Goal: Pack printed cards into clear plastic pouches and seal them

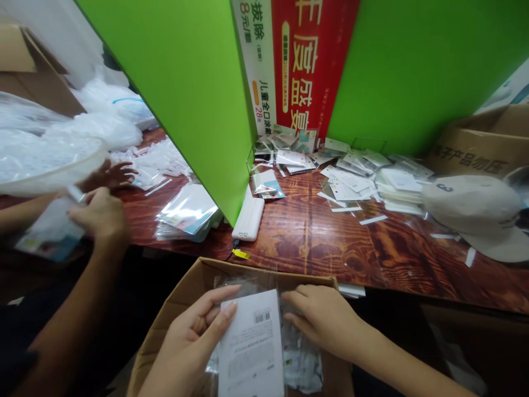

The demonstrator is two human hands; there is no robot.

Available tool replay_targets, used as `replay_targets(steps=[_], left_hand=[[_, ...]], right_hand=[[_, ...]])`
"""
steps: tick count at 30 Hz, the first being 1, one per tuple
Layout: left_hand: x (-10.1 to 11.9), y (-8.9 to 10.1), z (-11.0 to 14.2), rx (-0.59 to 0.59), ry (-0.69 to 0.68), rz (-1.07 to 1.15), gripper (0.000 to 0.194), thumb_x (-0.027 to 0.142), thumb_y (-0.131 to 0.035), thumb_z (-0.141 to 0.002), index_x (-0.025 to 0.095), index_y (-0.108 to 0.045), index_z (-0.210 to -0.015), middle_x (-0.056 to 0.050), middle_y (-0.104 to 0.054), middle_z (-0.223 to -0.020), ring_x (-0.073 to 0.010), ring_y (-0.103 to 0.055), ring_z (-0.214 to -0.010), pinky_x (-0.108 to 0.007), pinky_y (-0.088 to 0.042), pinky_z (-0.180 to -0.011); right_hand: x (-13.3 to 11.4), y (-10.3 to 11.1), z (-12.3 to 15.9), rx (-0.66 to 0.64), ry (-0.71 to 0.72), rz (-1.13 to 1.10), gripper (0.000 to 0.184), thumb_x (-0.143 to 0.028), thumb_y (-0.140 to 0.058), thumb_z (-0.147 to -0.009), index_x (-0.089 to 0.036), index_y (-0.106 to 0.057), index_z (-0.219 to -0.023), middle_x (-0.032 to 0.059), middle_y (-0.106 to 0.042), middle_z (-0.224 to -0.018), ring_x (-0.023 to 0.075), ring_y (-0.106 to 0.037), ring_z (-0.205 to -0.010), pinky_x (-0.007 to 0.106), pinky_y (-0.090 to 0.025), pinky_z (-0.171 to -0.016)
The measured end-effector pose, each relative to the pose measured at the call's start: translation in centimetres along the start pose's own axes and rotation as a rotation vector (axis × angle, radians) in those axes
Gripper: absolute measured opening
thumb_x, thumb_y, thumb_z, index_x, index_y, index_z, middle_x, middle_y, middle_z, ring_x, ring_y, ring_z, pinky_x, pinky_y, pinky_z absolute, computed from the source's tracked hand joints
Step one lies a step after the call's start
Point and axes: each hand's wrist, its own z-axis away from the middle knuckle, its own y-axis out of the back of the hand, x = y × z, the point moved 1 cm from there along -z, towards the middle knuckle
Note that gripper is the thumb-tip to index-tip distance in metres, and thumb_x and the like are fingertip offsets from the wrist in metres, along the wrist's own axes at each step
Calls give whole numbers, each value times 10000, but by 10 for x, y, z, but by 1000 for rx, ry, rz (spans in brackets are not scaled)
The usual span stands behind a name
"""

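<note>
The left hand grasps a white printed card, its thumb laid over the upper left edge of the face and the other fingers behind. The card stands nearly upright, its barcode near the top, above a cardboard carton that sits just below the front edge of the worktop. The right hand is just beside the card's right edge with bent fingers; whether its grip is pinching clear film there or is released, one cannot tell. Clear packets lie in the carton beneath it.

The step in hand seems to be handling this one card over the carton, perhaps with its plastic sleeve. The next move would seem to call for a steady left grip, with the right fingertips guiding the card's edge so that neither card nor film creases.

A white power bank lies near the worktop's front edge, by the end of the green partition. Loose packets spread along the back edge, and a pale cap rests toward the right end. Left of the partition, a stack of packets sits at the front edge, while a co-worker's hand holds another packet, blurred.
</note>
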Motion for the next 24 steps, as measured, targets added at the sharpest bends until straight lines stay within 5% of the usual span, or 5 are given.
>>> replay_targets(steps=[3,8,11,16,24], left_hand=[[1,-4,2,-22,6,8,606,564,-853,-617,187,-675,-1055,-51,-778,-693,-187,-694,-607,-217,-549,-521],[5,-21,9,-77,28,64,507,519,-880,-599,202,-734,-967,-33,-771,-689,-170,-681,-617,-207,-536,-543],[5,-29,14,-47,40,124,426,471,-895,-599,224,-765,-920,-21,-771,-693,-156,-674,-631,-198,-531,-579],[4,-31,17,-93,94,217,326,418,-905,-603,231,-795,-847,-27,-781,-746,-151,-668,-667,-201,-528,-618],[21,-35,34,-47,59,192,132,331,-861,-593,223,-797,-633,18,-691,-607,-98,-569,-567,-157,-461,-556]], right_hand=[[0,5,4,114,-20,-386,279,-290,-450,-1002,-196,-668,-1148,70,-730,-1046,195,-675,-952,300,-502,-825],[-2,6,1,183,-135,-1150,308,-405,-659,-850,-183,-705,-1058,52,-728,-924,181,-657,-803,279,-511,-692],[-2,4,-1,224,-142,-1298,181,-345,-713,-807,-180,-745,-874,15,-709,-779,138,-623,-689,250,-490,-642],[4,0,5,212,-117,-1531,131,-319,-790,-773,-229,-791,-869,-4,-726,-753,97,-616,-655,206,-480,-637],[7,2,18,134,-112,-1571,78,-241,-787,-721,-259,-820,-789,16,-742,-736,95,-607,-641,177,-451,-590]])
